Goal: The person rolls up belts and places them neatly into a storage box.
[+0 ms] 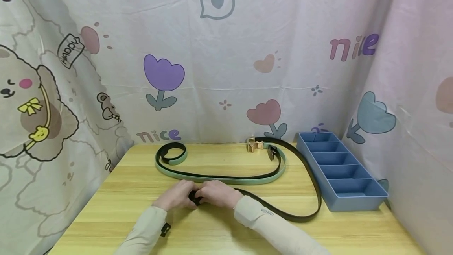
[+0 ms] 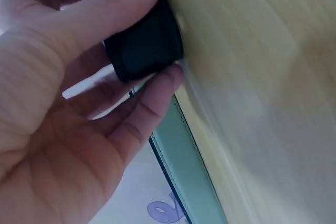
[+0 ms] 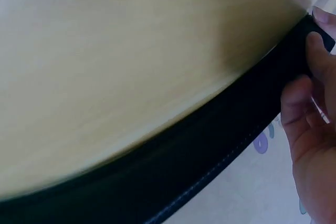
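Both hands meet at a black belt [image 1: 295, 217] near the middle of the table. In the left wrist view, the left hand [image 1: 178, 195] pinches the belt's bent end [image 2: 144, 43] between thumb and fingers. Close beside it, the right hand [image 1: 220, 194] grips the same belt, fingers and thumb on the strap [image 3: 210, 135], which stands on edge. From there the strap runs right and curves back toward the gold-coloured buckle [image 1: 251, 145]. Behind the hands lies a mint-green belt [image 1: 226, 181] with a dark inner face, its left end curled in a loop.
A blue divided box [image 1: 357, 204] stands on the right, beside the black belt's curve. A small black piece [image 1: 165, 229] shows next to the left sleeve. A printed curtain [image 1: 219, 50] hangs behind the wooden table [image 1: 212, 235] and along its sides.
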{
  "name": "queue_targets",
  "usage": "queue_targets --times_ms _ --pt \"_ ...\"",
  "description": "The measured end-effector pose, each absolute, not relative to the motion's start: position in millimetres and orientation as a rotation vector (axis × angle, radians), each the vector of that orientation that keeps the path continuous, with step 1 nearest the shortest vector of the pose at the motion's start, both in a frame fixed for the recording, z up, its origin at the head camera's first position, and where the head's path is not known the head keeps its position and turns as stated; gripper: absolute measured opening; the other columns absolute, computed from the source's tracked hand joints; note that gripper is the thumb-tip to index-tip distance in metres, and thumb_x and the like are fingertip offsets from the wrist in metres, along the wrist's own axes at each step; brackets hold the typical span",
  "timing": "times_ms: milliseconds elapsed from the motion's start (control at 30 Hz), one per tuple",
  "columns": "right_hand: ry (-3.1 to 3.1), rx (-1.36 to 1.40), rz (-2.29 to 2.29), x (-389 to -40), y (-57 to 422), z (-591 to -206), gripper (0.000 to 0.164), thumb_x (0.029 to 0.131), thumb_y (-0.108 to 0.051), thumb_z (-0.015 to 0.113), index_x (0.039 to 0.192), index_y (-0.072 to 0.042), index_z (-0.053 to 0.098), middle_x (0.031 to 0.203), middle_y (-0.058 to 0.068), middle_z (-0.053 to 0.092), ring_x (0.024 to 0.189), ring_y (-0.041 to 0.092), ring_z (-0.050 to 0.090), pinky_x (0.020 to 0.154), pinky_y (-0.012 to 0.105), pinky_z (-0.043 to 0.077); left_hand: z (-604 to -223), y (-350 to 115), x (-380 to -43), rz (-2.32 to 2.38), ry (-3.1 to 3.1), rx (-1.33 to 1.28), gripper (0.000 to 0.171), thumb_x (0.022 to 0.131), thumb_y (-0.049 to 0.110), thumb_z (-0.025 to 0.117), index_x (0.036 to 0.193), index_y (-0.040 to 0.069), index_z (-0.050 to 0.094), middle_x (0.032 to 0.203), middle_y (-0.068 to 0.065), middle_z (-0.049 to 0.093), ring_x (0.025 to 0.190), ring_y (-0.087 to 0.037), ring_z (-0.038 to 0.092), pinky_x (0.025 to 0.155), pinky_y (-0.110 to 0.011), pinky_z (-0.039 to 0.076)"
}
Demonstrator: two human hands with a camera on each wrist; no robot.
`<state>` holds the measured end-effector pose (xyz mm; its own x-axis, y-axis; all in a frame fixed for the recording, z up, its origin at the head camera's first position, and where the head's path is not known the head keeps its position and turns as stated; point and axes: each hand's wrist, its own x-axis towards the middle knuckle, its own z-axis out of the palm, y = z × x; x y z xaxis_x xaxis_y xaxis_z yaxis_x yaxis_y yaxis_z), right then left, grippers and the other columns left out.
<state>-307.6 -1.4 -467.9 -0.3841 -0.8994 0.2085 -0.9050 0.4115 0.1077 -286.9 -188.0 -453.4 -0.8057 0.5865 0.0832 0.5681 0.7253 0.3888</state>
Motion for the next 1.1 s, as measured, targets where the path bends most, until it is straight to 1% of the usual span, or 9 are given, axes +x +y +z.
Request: queue_targets --times_ms 67,200,300,467,567,667,767,967,1100 --pt "-2.428 1.577 0.028 -305.3 -3.2 -467.5 0.007 0.090 -0.029 0.068 0.092 -0.026 0.073 0.086 -0.015 0.067 0.075 -0.003 0.053 0.067 0.009 0.041 -453.5 -186.8 -286.5 0.652 2.877 0.931 0.022 0.070 0.022 0.088 0.083 0.022 0.070 0.080 0.012 0.067 0.070 -0.001 0.054 0.064 -0.023 0.047" --pt "-2.414 1.557 0.021 -302.3 -3.8 -466.8 0.011 0.093 -0.027 0.065 0.085 -0.025 0.071 0.076 -0.013 0.059 0.065 -0.001 0.043 0.059 0.009 0.035 -452.9 -185.0 -286.0 0.695 2.885 0.912 0.022 0.070 0.027 0.088 0.076 0.020 0.068 0.071 0.011 0.064 0.062 -0.001 0.051 0.056 -0.021 0.044" --pt "-2.405 1.563 -0.001 -303.2 0.0 -467.5 0.006 0.091 -0.028 0.067 0.095 -0.027 0.072 0.085 -0.013 0.064 0.071 -0.002 0.049 0.062 0.009 0.038 -451.6 -185.3 -286.4 0.655 2.894 0.947 0.021 0.070 0.023 0.088 0.078 0.018 0.069 0.075 0.010 0.065 0.066 -0.003 0.052 0.058 -0.021 0.044" --pt "-2.423 1.563 0.009 -305.9 6.5 -467.6 0.029 0.084 -0.030 0.074 0.113 -0.029 0.072 0.105 -0.016 0.070 0.086 0.000 0.059 0.071 0.011 0.045 -450.3 -188.4 -286.0 0.585 2.873 0.958 0.025 0.071 0.016 0.087 0.091 0.016 0.072 0.089 0.008 0.069 0.080 -0.007 0.058 0.070 -0.026 0.048" --pt "-2.427 1.572 0.036 -305.7 4.5 -467.5 0.024 0.084 -0.032 0.074 0.108 -0.030 0.075 0.100 -0.017 0.071 0.086 -0.002 0.060 0.075 0.012 0.046 -450.6 -189.3 -283.8 0.593 2.865 0.944 0.025 0.071 0.016 0.087 0.091 0.017 0.072 0.088 0.009 0.068 0.078 -0.007 0.057 0.069 -0.025 0.048" --pt "-2.436 1.586 0.059 -304.7 -0.2 -468.4 0.013 0.086 -0.033 0.071 0.098 -0.030 0.076 0.089 -0.018 0.069 0.079 -0.004 0.057 0.072 0.010 0.045 -451.3 -187.7 -280.0 0.614 2.903 0.915 0.022 0.069 0.022 0.088 0.080 0.018 0.069 0.076 0.011 0.064 0.068 -0.004 0.053 0.060 -0.023 0.045" --pt "-2.454 1.589 0.070 -304.1 -2.3 -469.7 0.009 0.087 -0.034 0.069 0.093 -0.030 0.075 0.084 -0.018 0.067 0.075 -0.004 0.054 0.068 0.010 0.043 -452.4 -185.4 -277.3 0.617 2.942 0.902 0.023 0.069 0.026 0.088 0.073 0.019 0.066 0.068 0.013 0.060 0.061 -0.002 0.048 0.055 -0.022 0.041" --pt "-2.458 1.586 0.020 -304.1 5.1 -468.1 0.023 0.086 -0.037 0.070 0.109 -0.033 0.073 0.101 -0.020 0.070 0.089 -0.004 0.062 0.076 0.012 0.047 -452.9 -185.6 -278.4 0.612 2.906 0.966 0.020 0.070 0.018 0.086 0.083 0.021 0.071 0.081 0.014 0.066 0.070 -0.002 0.053 0.064 -0.023 0.045" --pt "-2.449 1.591 -0.015 -303.2 4.8 -466.5 0.018 0.086 -0.037 0.069 0.103 -0.032 0.074 0.096 -0.019 0.070 0.081 -0.006 0.059 0.071 0.011 0.046 -452.9 -187.1 -279.3 0.615 2.900 0.963 0.026 0.069 0.018 0.086 0.090 0.020 0.072 0.088 0.013 0.067 0.078 -0.003 0.056 0.070 -0.025 0.047"
